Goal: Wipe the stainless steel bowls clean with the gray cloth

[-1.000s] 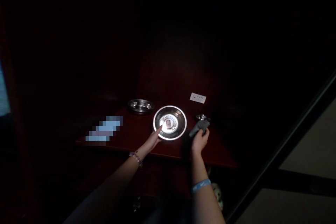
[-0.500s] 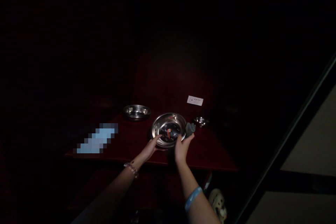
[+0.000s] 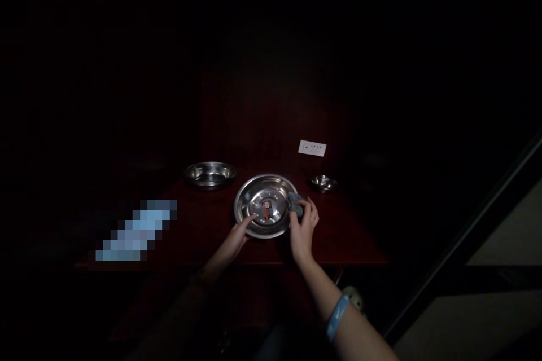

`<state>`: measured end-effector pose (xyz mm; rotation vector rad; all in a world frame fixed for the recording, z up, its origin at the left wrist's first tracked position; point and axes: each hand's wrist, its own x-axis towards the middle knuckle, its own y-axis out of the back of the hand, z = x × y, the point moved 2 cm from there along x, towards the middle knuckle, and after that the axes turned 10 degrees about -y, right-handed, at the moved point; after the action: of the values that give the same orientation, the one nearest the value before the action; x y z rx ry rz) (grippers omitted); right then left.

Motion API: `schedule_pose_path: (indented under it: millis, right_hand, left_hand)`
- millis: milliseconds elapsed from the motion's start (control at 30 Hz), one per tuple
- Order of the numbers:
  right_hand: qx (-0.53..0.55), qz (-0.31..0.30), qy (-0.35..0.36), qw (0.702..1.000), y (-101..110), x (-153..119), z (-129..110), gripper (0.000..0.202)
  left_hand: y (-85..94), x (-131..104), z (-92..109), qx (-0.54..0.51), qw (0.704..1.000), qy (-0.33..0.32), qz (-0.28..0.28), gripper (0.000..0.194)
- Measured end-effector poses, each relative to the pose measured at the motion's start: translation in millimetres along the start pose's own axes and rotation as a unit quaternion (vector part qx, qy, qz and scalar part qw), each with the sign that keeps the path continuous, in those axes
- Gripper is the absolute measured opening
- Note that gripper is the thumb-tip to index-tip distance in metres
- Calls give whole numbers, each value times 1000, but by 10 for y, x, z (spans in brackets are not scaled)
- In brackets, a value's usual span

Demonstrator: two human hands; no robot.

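Left fingers (image 3: pixel 247 221) clasp a basin (image 3: pixel 278 207), mouth tilted toward the camera; right fingers (image 3: pixel 312 212) pinch cloth (image 3: pixel 295 203) at its rim.

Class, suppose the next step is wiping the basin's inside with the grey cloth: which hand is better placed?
Probably the right hand: it holds the grey cloth at the right side of the basin. The left hand grips the near-left edge, so seems better suited to steadying.

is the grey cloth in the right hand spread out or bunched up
Bunched up: the grey cloth shows as a compact wad in the right hand, at the rim of the metal bowl.
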<state>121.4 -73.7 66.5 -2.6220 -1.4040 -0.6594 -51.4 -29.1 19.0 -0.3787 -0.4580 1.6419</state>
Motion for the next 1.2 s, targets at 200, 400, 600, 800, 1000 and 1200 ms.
schedule_pose_path:
  millis: [200, 400, 600, 800, 1000, 1200]
  right_hand:
    - [58, 31, -131, 989, 126, 62, 35, 40]
    - [32, 63, -187, 980, 69, 37, 18, 36]
    - [-66, 120, -174, 975, -74, 24, 106, 41]
    - [-165, 116, -231, 952, -60, 45, 147, 62]
    - [-289, 40, -134, 947, 130, 101, 13, 60]
    - [-276, -55, -155, 947, 207, 131, 22, 63]
  left_hand:
    - [43, 61, -91, 34, 999, 5, 10, 35]
    - [-15, 34, -71, 42, 998, -30, -34, 40]
    - [8, 74, -104, 59, 993, -82, -61, 49]
    - [26, 162, -159, 52, 990, -116, -67, 56]
    - [24, 174, -149, 60, 987, -129, -76, 59]
    - [19, 179, -127, 72, 985, -141, -70, 56]
